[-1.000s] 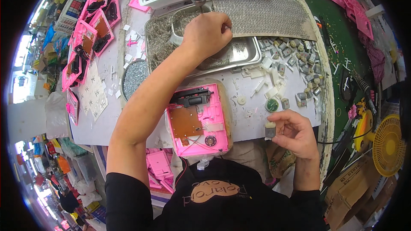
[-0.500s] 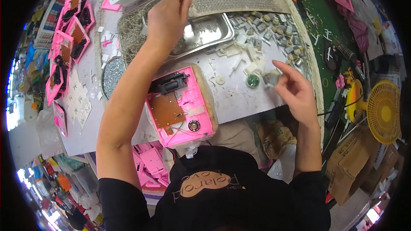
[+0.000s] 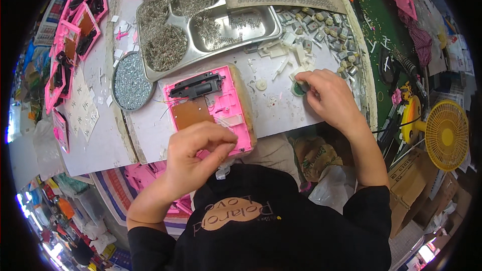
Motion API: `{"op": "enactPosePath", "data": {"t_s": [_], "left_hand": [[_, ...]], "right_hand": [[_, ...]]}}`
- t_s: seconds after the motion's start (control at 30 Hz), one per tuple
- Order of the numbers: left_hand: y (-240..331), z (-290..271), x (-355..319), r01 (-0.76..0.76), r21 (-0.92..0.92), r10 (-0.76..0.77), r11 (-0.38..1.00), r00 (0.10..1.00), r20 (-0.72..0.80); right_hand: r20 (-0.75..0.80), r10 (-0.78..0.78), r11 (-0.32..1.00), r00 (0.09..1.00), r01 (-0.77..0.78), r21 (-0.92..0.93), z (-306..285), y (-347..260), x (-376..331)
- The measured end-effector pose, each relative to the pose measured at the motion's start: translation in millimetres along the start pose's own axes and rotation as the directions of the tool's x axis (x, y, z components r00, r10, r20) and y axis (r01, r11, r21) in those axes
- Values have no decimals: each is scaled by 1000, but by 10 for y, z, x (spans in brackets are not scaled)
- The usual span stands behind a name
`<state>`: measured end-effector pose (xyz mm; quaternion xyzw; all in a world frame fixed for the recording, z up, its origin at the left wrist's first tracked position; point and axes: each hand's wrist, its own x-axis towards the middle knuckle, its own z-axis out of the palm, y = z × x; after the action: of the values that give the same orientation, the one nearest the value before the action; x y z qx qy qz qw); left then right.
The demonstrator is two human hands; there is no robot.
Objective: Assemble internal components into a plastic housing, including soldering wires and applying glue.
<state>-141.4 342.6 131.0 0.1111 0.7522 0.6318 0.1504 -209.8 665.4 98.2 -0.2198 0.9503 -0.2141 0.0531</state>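
A pink plastic housing [image 3: 233, 95] lies open on a padded block on the table. Inside it are a black part [image 3: 198, 86] and a brown circuit board [image 3: 192, 114]. My left hand [image 3: 198, 153] hovers over its near end, thumb and forefinger pinched; anything between them is too small to make out. That hand hides the housing's lower left corner and the round speaker. To the right, my right hand [image 3: 331, 98] is closed on a small grey part [image 3: 304, 86], over a green disc [image 3: 297, 89] on the table.
Beyond the housing sits a metal tray [image 3: 168, 65] of screws, with a round dish [image 3: 131, 83] of small silvery pieces left of it. Several small motors [image 3: 329, 32] and white plastic pieces [image 3: 281, 65] lie at right. Pink housings [image 3: 65, 40] line the left; a yellow fan [image 3: 446, 133] stands far right.
My left hand has come down from the far side of the tray to the housing. An electric screwdriver tip above the tray has gone from view. My right hand has moved left over the green disc.
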Motion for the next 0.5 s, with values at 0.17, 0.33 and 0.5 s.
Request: {"op": "enactPosePath", "data": {"t_s": [0.17, 0.33, 0.5], "left_hand": [[-122, 115, -117, -108, 33, 110, 994, 991, -72], [-195, 213, -162, -92, -6, 90, 996, 988, -128], [-292, 288, -211, -11, -139, -18, 990, 979, -204]], "right_hand": [[-43, -81, 994, 996, 77, -82, -36, -90, 5], [180, 232, 569, 956, -283, 772, -57, -447, -148], [439, 11, 78, 899, -438, 895, 259, -1013, -110]]}}
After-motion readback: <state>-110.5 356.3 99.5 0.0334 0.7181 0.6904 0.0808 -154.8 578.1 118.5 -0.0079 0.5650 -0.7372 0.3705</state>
